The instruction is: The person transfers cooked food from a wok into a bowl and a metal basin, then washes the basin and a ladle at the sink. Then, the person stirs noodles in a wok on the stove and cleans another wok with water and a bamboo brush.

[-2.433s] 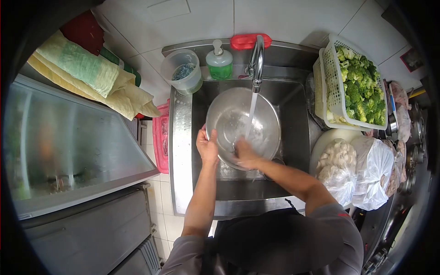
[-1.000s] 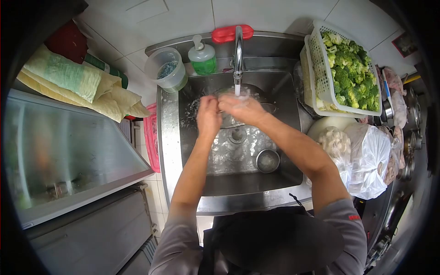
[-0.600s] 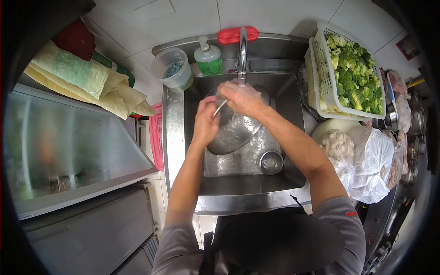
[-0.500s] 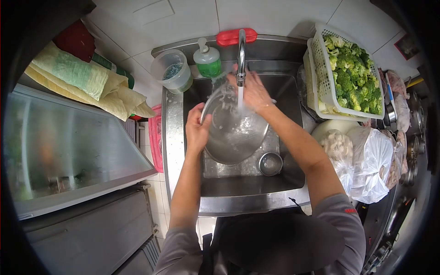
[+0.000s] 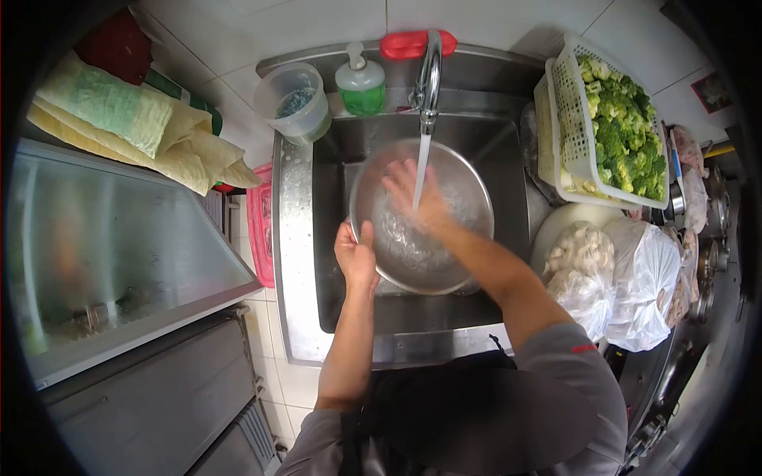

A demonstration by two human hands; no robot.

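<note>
A round metal bowl (image 5: pixel 468 262) sits in the sink (image 5: pixel 341 309), with some water in its bottom. My left hand (image 5: pixel 356 255) grips the bowl's left rim, thumb on the inside. Inside the bowl is my right hand (image 5: pixel 414 193), palm down with fingers spread, slightly blurred by motion. Water runs from the faucet (image 5: pixel 430 83) onto that hand and into the bowl. No object shows in my right hand; its underside is hidden.
Behind the sink's left corner stand a clear plastic tub (image 5: pixel 294 103) and a pump bottle of green soap (image 5: pixel 361 83). At right are a white basket of broccoli (image 5: pixel 623 131) and filled plastic bags (image 5: pixel 643 285). A glass-topped freezer (image 5: pixel 127 262) is at left.
The bowl has gone from tilted to nearly level, and it now covers the small metal cup's spot. My right hand has moved from the far rim down into the bowl. My left hand keeps its grip.
</note>
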